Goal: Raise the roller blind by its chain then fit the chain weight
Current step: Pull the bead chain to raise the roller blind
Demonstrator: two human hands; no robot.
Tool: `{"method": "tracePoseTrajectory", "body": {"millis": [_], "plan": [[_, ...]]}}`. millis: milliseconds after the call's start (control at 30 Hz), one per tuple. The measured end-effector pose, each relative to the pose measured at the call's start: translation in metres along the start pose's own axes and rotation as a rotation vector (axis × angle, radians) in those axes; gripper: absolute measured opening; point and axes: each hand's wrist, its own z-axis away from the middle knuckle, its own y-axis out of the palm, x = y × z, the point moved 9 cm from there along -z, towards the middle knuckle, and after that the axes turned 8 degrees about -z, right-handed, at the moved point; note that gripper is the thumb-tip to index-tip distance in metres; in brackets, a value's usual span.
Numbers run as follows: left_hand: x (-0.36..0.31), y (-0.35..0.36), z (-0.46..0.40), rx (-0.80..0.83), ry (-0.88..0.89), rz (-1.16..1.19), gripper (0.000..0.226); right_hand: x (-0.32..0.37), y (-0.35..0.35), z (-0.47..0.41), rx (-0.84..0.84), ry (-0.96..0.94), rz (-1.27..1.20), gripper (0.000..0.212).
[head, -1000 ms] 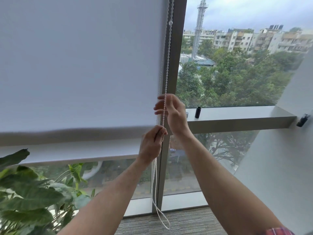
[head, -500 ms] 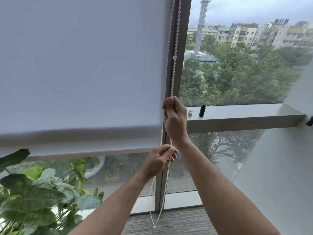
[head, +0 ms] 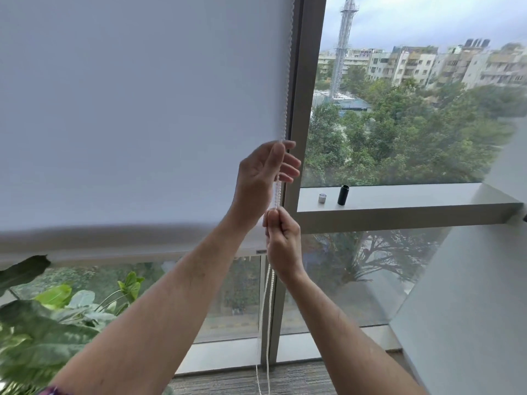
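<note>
The white roller blind (head: 137,115) covers the left window pane, and its bottom bar (head: 119,243) hangs a little below sill height. The white bead chain (head: 287,81) runs down the blind's right edge, beside the grey window post. My left hand (head: 265,175) is up high and pinches the chain between thumb and forefinger, the other fingers spread. Just below it, my right hand (head: 282,240) is a fist closed on the same chain. The chain's loose loop (head: 268,323) hangs to the floor. A black cylindrical chain weight (head: 343,195) stands on the sill beside a small silver cap (head: 322,198).
The grey sill ledge (head: 413,201) runs right to a white wall (head: 470,295). A large leafy plant (head: 48,332) fills the lower left. The grey window post (head: 302,109) stands right behind the chain. Striped carpet (head: 299,377) lies below.
My left hand has gone from below my right hand to above it on the chain. My right hand has come down along the chain.
</note>
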Motion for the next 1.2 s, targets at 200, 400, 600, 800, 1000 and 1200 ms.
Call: {"method": "tracePoseTrajectory", "body": {"millis": [200, 400, 600, 800, 1000, 1200], "plan": [[0.021, 0.008, 0.001, 0.016, -0.069, 0.088, 0.035, -0.025, -0.006, 0.016, 0.049, 0.082, 0.012, 0.037], [0.05, 0.005, 0.03, -0.075, -0.09, 0.016, 0.033, -0.047, -0.015, 0.028, 0.193, 0.255, -0.092, 0.038], [0.061, -0.001, 0.036, -0.078, -0.094, -0.015, 0.033, -0.003, -0.037, -0.016, 0.094, 0.148, -0.041, 0.075], [0.061, 0.009, 0.038, -0.076, -0.094, -0.015, 0.032, 0.093, -0.016, -0.066, 0.082, -0.105, -0.044, 0.041], [0.093, 0.01, 0.07, -0.048, -0.167, -0.096, 0.033, 0.131, 0.013, -0.086, 0.16, -0.116, -0.196, 0.029], [0.115, 0.013, 0.1, -0.033, -0.253, -0.135, 0.034, 0.107, 0.014, -0.072, 0.103, -0.104, -0.222, 0.034]]}}
